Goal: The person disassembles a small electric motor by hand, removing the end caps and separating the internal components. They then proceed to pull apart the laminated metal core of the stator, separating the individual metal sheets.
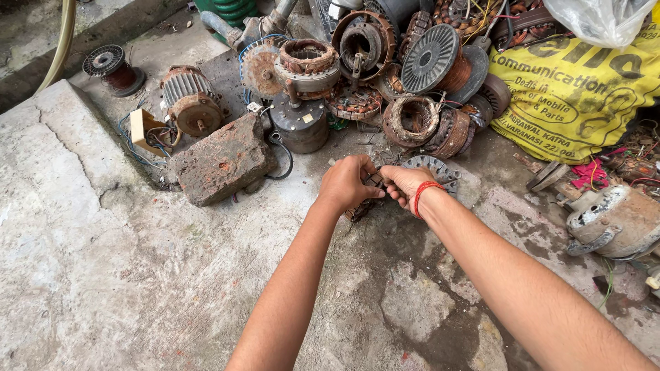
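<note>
Both hands' fingers point(371, 189) hide most of the stator point(433, 168); its underside is unseen.

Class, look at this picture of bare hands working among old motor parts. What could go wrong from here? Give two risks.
1. Both the left hand and right hand grip a rusty motor stator bare, so sharp metal edges might cut the skin.
2. The brick and loose wires lie close by, so a knock or snag seems possible.
</note>
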